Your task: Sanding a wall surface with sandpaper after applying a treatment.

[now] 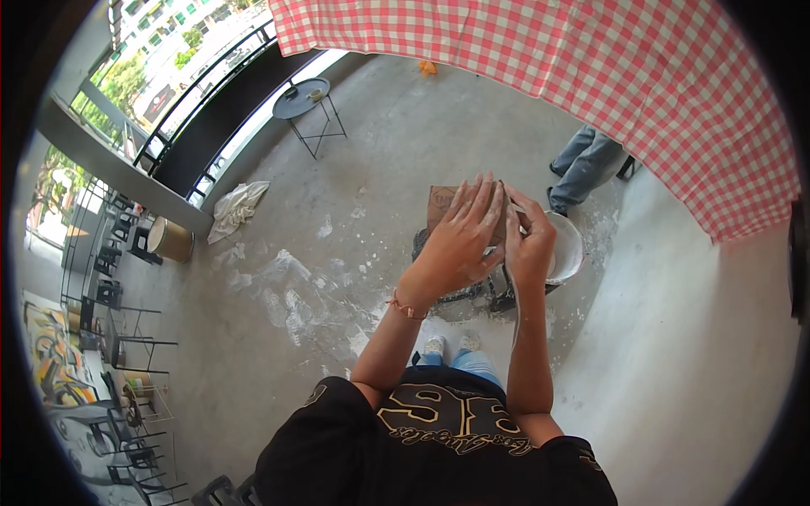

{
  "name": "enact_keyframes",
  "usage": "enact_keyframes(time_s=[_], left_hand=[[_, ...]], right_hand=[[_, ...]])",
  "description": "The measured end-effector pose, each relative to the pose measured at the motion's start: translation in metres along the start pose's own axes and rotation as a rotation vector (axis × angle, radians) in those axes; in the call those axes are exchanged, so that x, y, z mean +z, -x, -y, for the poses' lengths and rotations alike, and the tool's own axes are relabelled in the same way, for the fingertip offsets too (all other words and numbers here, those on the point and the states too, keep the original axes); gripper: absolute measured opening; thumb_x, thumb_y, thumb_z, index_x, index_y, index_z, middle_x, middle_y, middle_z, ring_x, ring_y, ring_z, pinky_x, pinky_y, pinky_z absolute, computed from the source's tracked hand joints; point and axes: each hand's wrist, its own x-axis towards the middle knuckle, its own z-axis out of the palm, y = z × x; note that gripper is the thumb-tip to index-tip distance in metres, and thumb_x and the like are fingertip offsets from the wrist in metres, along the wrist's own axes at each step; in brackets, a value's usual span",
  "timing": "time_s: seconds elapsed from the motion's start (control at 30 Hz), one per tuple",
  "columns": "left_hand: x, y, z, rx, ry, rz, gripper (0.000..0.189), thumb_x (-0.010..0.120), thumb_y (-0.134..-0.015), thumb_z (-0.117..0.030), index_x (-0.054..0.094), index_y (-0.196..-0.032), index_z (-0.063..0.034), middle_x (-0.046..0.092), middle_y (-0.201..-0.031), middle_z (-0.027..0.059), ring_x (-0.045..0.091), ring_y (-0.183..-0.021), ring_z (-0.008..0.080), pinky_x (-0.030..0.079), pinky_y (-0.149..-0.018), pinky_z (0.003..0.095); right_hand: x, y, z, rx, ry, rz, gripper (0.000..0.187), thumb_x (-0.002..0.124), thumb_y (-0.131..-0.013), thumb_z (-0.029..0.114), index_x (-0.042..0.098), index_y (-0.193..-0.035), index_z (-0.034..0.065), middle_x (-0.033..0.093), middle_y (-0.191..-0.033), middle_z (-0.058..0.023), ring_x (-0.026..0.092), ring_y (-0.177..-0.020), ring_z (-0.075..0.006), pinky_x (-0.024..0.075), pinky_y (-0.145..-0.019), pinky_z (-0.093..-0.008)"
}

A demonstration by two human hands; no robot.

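Observation:
A stiff brown paper sheet [443,202], possibly sandpaper, is held up in front of me and bears printing. My left hand [465,231] lies across it with long, nearly straight fingers; its thumb points toward the right hand. My right hand [530,243] grips the sheet's right edge between thumb and bent fingers. White dust or plaster coats the fingertips of both hands. Below the hands, partly hidden, are a dark seat or stool [465,292] and a white-smeared bucket [565,246].
A pale wall [696,341] rises on my right, under a red checked cloth [569,50]. Another person's jeans-clad legs [585,164] show beyond the bucket. White smears [294,297] mark the concrete floor. A cloth [237,209], drum [171,239] and round tray table [302,98] stand left.

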Motion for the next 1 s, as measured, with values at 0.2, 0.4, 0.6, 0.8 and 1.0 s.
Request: enact_keyframes(time_s=[0.2,0.4,0.6,0.8,1.0], left_hand=[[-0.029,-0.005,-0.054,0.014,0.043,-0.033,0.109,0.088,-0.078,-0.029,0.033,-0.164,0.0080,0.028,-0.171,0.0345,0.023,-0.162,0.0492,0.020,-0.134,0.0565],[0.003,-0.027,-0.113,0.105,-0.009,-0.158,0.085,0.080,-0.083,-0.014,0.045,-0.158,0.0075,0.035,-0.168,0.0335,0.035,-0.158,0.0484,0.024,-0.133,0.0575],[0.049,-0.048,-0.169,0.264,-0.016,-0.172,0.064,0.066,-0.091,-0.013,0.056,-0.150,0.0100,0.043,-0.165,0.0324,0.040,-0.158,0.0392,0.030,-0.132,0.0459],[0.066,-0.071,-0.226,0.425,-0.075,-0.177,0.059,0.061,-0.095,-0.010,0.055,-0.150,0.0104,0.047,-0.163,0.0302,0.042,-0.157,0.0376,0.031,-0.132,0.0471],[0.085,-0.069,-0.291,0.502,-0.016,-0.156,0.058,0.059,-0.097,-0.009,0.054,-0.150,0.0125,0.047,-0.162,0.0317,0.043,-0.157,0.0378,0.032,-0.132,0.0473]], right_hand=[[-0.049,0.032,0.025,-0.042,0.061,-0.086,0.037,0.061,-0.102,-0.007,0.071,-0.136,-0.0012,0.073,-0.135,-0.0165,0.074,-0.119,-0.0275,0.0599,-0.100,-0.0343],[-0.110,0.064,0.053,-0.085,0.217,-0.313,0.037,0.057,-0.105,-0.007,0.068,-0.140,-0.0062,0.072,-0.136,-0.0201,0.073,-0.124,-0.0302,0.0612,-0.104,-0.0421],[-0.167,0.082,0.063,-0.115,0.403,-0.362,0.044,0.057,-0.100,-0.009,0.070,-0.142,-0.0003,0.070,-0.133,-0.0171,0.072,-0.115,-0.0269,0.0624,-0.091,-0.0358],[-0.229,0.106,0.078,-0.058,0.735,-0.292,0.061,0.061,-0.094,-0.013,0.059,-0.153,0.0014,0.055,-0.159,-0.0182,0.049,-0.152,-0.0369,0.0463,-0.122,-0.0468],[-0.289,0.143,0.097,-0.091,1.168,-0.194,0.066,0.061,-0.094,-0.011,0.053,-0.158,0.0035,0.048,-0.167,-0.0162,0.034,-0.162,-0.0362,0.0294,-0.134,-0.0496]])
